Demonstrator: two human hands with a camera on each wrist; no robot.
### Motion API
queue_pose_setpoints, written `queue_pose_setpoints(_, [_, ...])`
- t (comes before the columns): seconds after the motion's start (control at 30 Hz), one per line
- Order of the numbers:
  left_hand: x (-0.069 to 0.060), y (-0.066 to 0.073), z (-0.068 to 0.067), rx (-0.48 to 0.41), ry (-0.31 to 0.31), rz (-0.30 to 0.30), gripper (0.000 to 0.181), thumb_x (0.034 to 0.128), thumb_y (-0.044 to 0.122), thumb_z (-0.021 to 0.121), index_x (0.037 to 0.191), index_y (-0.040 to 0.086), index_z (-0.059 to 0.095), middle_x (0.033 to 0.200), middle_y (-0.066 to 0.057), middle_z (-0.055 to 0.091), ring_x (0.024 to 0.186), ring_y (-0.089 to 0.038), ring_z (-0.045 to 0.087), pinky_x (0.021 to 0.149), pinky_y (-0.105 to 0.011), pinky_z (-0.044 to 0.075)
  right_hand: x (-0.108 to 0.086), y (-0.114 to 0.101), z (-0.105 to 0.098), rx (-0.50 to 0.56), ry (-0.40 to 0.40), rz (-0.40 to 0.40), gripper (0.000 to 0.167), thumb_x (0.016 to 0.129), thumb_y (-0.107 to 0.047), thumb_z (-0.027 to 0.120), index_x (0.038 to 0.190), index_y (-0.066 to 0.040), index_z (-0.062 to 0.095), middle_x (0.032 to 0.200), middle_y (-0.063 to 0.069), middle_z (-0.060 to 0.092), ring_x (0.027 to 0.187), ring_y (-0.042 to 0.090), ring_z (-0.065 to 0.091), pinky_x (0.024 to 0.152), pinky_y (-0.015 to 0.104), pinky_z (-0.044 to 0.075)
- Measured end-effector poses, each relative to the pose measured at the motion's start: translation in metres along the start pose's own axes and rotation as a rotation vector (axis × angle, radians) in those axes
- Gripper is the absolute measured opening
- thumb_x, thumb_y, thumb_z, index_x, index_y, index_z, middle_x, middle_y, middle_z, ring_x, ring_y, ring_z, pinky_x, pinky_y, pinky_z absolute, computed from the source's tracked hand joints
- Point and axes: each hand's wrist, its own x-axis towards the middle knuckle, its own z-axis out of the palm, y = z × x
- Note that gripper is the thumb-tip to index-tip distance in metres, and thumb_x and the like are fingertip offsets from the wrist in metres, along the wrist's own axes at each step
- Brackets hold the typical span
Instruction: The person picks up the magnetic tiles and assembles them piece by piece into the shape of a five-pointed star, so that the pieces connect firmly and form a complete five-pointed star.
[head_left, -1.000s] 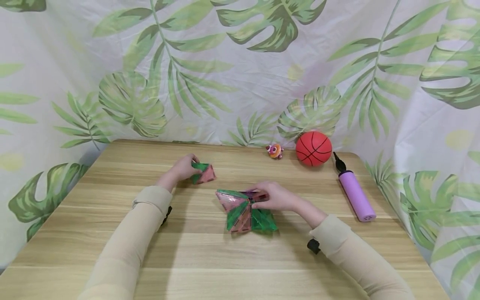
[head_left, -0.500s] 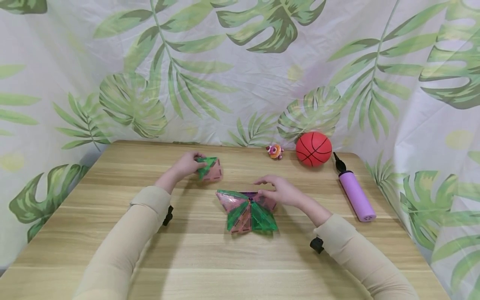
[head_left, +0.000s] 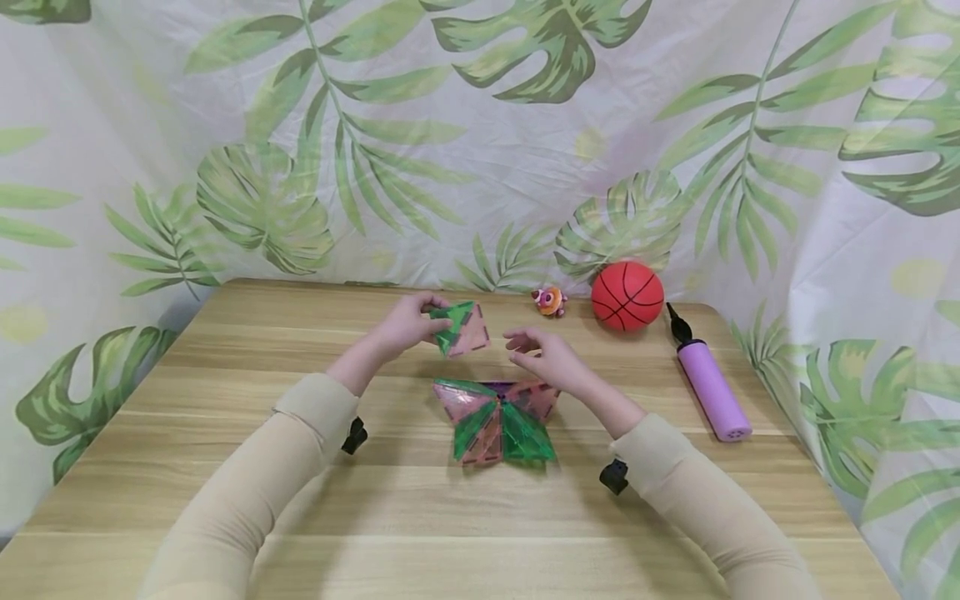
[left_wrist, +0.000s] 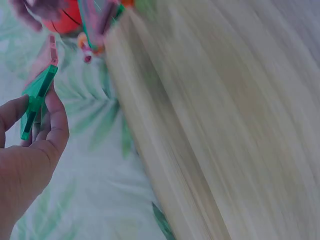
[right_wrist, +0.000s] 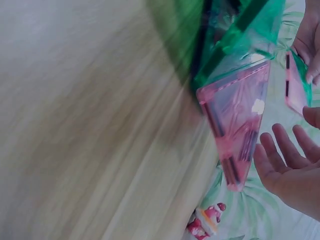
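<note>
My left hand [head_left: 408, 323] pinches a small joined piece of magnetic tiles [head_left: 467, 329], green on the near-hand side and pink on the other, held above the table. In the left wrist view, thumb and fingers [left_wrist: 59, 112] clasp its green tile [left_wrist: 39, 100]. Loosely bent and holding nothing, my right hand [head_left: 551, 358] hovers just behind a larger magnetic tile build [head_left: 498, 421]. That build is see-through green and pink with a purple part at the back, and spreads like wings on the table. One pink tile [right_wrist: 235, 120] of it shows beside my right hand in the right wrist view.
At the back right sit a small pink and orange toy figure [head_left: 551, 302] and a red ball [head_left: 627, 297] with black lines. A purple hand pump [head_left: 712, 392] lies near the right edge. A leaf-print cloth [head_left: 390, 150] hangs behind the wooden table [head_left: 420, 533].
My left hand has lifted the small tile piece and carried it rightward. My right hand has let go of the larger build and moved slightly back from it.
</note>
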Motion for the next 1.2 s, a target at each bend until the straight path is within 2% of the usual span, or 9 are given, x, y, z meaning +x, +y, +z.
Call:
queue_pose_setpoints(0.17, [-0.002,0.009,0.015,-0.049,-0.006,0.022,0.033,0.0914,0.007,0.06,0.12,-0.004,0.049,0.114,-0.018,0.052,0.079,-0.017,0.062,0.076,-0.038,0.056,0.008,-0.005,0.004,0.087,0.041,0.062,0.038,0.095,-0.019,0.058,0.13,-0.006,0.054,0.11,0.014,0.068,0.106,0.026,0.062,0.09,0.041,0.049])
queue_pose_setpoints(0.3, [-0.002,0.012,0.023,-0.068,-0.01,0.031,0.032,0.0906,0.006,0.061,0.119,-0.005,0.05,0.111,-0.017,0.053,0.082,-0.022,0.062,0.082,-0.045,0.053,0.01,-0.008,0.005,0.163,0.072,0.106,0.03,0.095,-0.017,0.058,0.122,-0.003,0.058,0.1,0.015,0.07,0.098,0.024,0.065,0.086,0.037,0.05])
queue_pose_setpoints(0.37, [-0.002,0.012,0.025,-0.036,-0.02,0.034,0.031,0.0908,0.006,0.061,0.118,-0.005,0.05,0.11,-0.016,0.054,0.087,-0.025,0.061,0.083,-0.045,0.053,0.01,-0.008,0.004,0.17,0.074,0.108,0.028,0.094,-0.014,0.058,0.119,0.0,0.059,0.099,0.017,0.07,0.095,0.025,0.065,0.083,0.035,0.05])
queue_pose_setpoints(0.47, [-0.003,0.011,0.027,0.034,-0.037,0.042,0.029,0.0916,0.008,0.06,0.117,-0.004,0.053,0.106,-0.016,0.057,0.092,-0.027,0.06,0.081,-0.041,0.054,0.009,-0.006,0.001,0.171,0.062,0.087,0.027,0.095,-0.01,0.056,0.117,0.004,0.059,0.099,0.019,0.068,0.094,0.029,0.065,0.081,0.039,0.05])
queue_pose_setpoints(0.6, [-0.003,0.01,0.03,0.122,-0.035,0.078,0.024,0.0913,0.011,0.061,0.111,-0.002,0.059,0.097,-0.012,0.06,0.086,-0.022,0.058,0.073,-0.033,0.053,0.008,0.002,-0.004,0.173,0.043,0.041,0.027,0.096,-0.007,0.053,0.118,0.006,0.057,0.1,0.023,0.068,0.096,0.034,0.063,0.084,0.048,0.048])
queue_pose_setpoints(0.77, [0.002,0.001,0.034,0.202,-0.023,0.132,0.018,0.088,0.012,0.066,0.101,0.0,0.064,0.087,-0.007,0.061,0.078,-0.016,0.055,0.067,-0.025,0.045,0.01,0.016,-0.009,0.138,0.021,0.001,0.026,0.096,-0.006,0.051,0.118,0.007,0.058,0.099,0.025,0.066,0.094,0.033,0.062,0.08,0.042,0.05])
queue_pose_setpoints(0.83, [0.004,-0.003,0.036,0.224,-0.029,0.139,0.017,0.0874,0.012,0.067,0.1,0.001,0.065,0.086,-0.006,0.062,0.077,-0.015,0.055,0.067,-0.025,0.045,0.01,0.021,-0.01,0.13,0.002,0.007,0.026,0.096,-0.006,0.052,0.117,0.007,0.059,0.099,0.024,0.066,0.092,0.033,0.061,0.079,0.041,0.049])
queue_pose_setpoints(1.03, [0.004,-0.011,0.041,0.28,-0.082,0.116,0.018,0.0876,0.014,0.067,0.1,0.0,0.065,0.088,-0.008,0.064,0.079,-0.016,0.057,0.07,-0.025,0.047,0.01,0.033,-0.012,0.142,-0.096,0.056,0.026,0.096,-0.007,0.053,0.117,0.006,0.06,0.1,0.02,0.067,0.094,0.03,0.061,0.084,0.051,0.048])
queue_pose_setpoints(1.2, [0.007,-0.016,0.047,0.337,-0.117,0.09,0.016,0.0879,0.014,0.067,0.097,0.001,0.065,0.087,-0.007,0.065,0.082,-0.017,0.059,0.074,-0.027,0.048,0.013,0.043,-0.012,0.096,-0.168,0.119,0.027,0.096,-0.011,0.053,0.118,0.001,0.06,0.107,0.017,0.066,0.098,0.019,0.06,0.085,0.036,0.048])
